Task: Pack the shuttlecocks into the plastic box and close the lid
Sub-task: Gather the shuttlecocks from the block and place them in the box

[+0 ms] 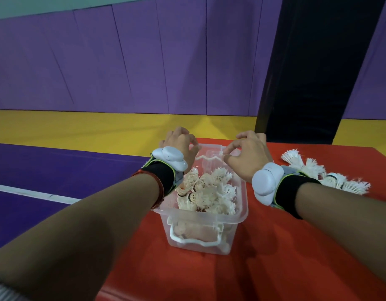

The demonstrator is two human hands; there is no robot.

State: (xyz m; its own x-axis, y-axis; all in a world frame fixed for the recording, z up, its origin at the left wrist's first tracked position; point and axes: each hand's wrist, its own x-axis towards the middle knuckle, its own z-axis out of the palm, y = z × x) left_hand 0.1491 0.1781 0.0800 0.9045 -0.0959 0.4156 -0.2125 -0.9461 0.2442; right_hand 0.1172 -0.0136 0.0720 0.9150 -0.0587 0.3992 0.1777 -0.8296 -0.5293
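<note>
A clear plastic box (242, 205) stands lidless on a red mat, half full of white feather shuttlecocks (206, 192). More shuttlecocks (313, 170) lie loose on the mat to the right of the box. My left hand (179, 144) hovers at the box's far left corner with its fingers curled, and its grip is hidden. My right hand (248, 153) is at the far right corner, thumb and forefinger pinched on the white far handle (209, 158). Another white handle (194, 241) hangs down on the near end. No lid is in view.
The red mat (274, 257) ends close to the box's left side, above a purple floor (57, 170) with a white line. A yellow strip, purple padded wall and black pillar (313, 72) lie behind. Both wrists wear black straps with white trackers.
</note>
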